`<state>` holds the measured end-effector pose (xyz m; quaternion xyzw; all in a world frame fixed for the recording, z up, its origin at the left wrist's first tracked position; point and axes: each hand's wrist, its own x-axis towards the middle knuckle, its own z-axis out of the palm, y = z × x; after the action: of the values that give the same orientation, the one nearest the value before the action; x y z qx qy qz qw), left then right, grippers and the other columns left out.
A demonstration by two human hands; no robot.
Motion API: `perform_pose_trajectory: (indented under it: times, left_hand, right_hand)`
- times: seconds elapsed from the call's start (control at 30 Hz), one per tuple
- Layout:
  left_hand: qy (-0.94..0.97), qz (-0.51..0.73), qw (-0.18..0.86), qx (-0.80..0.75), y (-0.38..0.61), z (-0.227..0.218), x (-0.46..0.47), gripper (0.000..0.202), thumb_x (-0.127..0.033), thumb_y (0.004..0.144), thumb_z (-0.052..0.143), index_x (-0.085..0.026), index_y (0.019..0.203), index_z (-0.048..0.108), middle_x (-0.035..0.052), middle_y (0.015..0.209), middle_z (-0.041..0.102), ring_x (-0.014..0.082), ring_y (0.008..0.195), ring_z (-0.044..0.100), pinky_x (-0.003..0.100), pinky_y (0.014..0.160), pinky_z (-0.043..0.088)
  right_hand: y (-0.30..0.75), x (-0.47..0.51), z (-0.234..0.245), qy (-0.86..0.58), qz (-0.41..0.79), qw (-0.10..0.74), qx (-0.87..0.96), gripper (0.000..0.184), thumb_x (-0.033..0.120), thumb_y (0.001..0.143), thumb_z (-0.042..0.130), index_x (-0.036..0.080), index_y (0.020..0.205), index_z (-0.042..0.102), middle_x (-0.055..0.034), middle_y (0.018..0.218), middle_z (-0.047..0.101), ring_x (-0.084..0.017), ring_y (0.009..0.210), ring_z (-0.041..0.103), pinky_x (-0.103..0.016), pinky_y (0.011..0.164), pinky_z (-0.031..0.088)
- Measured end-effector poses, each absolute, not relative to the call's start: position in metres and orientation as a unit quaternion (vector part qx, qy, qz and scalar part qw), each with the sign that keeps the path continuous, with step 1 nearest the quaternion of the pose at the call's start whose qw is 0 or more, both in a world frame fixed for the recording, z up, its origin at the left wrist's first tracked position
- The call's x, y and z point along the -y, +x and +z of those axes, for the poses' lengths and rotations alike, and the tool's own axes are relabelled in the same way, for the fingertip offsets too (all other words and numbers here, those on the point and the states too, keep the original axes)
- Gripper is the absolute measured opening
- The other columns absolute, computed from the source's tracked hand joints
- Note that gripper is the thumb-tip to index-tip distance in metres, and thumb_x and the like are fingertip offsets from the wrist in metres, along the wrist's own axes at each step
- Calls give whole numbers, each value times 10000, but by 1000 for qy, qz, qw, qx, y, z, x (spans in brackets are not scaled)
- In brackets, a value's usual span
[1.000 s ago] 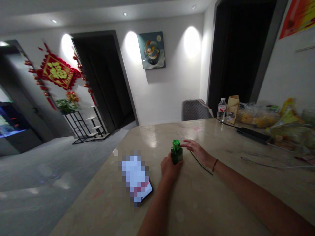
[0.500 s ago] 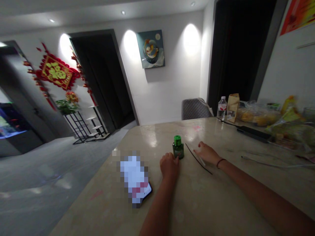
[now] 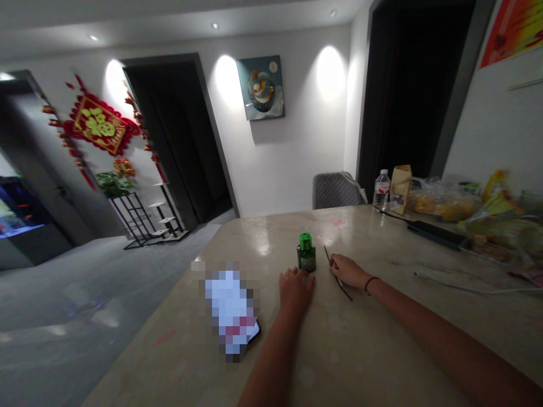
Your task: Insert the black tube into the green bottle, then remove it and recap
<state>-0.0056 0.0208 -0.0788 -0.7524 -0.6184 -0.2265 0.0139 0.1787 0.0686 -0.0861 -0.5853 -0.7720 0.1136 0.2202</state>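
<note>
A small dark green bottle (image 3: 306, 260) with a bright green cap (image 3: 305, 241) stands upright on the table. My left hand (image 3: 296, 288) rests palm down just in front of it, fingers extended on the tabletop and holding nothing. Whether its fingertips touch the bottle I cannot tell. To the right of the bottle, my right hand (image 3: 348, 272) has its fingers closed on a thin black stick (image 3: 347, 293) lying slanted, both ends showing past the hand. A bit of something whitish shows beside the stick, mostly hidden under the fingers.
A phone (image 3: 231, 311), its screen blurred out, lies left of my left forearm. Along the right side are a white cable (image 3: 449, 286), a black oblong device (image 3: 436, 233), a water bottle (image 3: 382, 189), a paper bag (image 3: 401, 189) and plastic-bagged food (image 3: 441, 200). A grey chair (image 3: 337, 190) stands beyond.
My right hand has moved left and closed over the black stick, which has turned slightly steeper. My left hand has shifted a little right and its fingers lie flatter.
</note>
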Motion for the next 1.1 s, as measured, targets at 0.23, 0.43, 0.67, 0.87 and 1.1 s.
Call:
perform_pose_trajectory:
  times: [0.23, 0.43, 0.67, 0.87, 1.1]
  left_hand:
    - [-770, -243, 15, 590, -6, -78, -21, 268, -372, 813, 407, -221, 941, 588, 56, 1074, 571, 189, 1013, 487, 362, 913, 290]
    - [-739, -296, -28, 604, -11, -78, -24, 208, -276, 800, 411, -196, 860, 594, 37, 866, 626, 138, 798, 541, 243, 723, 344]
    - [-677, -350, -48, 646, -16, -72, -24, 344, -368, 802, 356, -169, 556, 489, -24, 529, 489, 77, 495, 378, 222, 493, 194]
    - [-685, -403, -81, 601, -16, -63, -22, 219, -184, 640, 441, -161, 459, 319, -68, 435, 271, 53, 455, 263, 214, 485, 164]
    - [-608, -428, -410, 528, -16, -47, -17, 426, -488, 690, 454, -191, 484, 230, -84, 440, 181, 44, 412, 174, 198, 429, 144]
  right_hand:
    - [178, -95, -89, -625, 176, 255, 716, 146, 188, 730, 506, 128, 841, 579, -48, 725, 585, -113, 627, 510, -210, 592, 353]
    - [178, -93, -95, -610, 202, 329, 692, 155, 254, 728, 496, 150, 834, 542, -21, 703, 556, -107, 604, 480, -205, 553, 328]
    - [194, -87, -98, -586, 108, 367, 714, 237, 106, 607, 405, 194, 486, 221, 60, 463, 217, -77, 467, 244, -226, 468, 164]
    - [187, -74, -81, -520, 61, 383, 761, 254, 112, 625, 372, 188, 493, 169, 56, 470, 151, -76, 470, 162, -257, 479, 130]
    - [157, -52, -63, -467, 199, 422, 751, 498, 481, 689, 522, 197, 473, 175, 66, 470, 160, -59, 451, 151, -237, 449, 124]
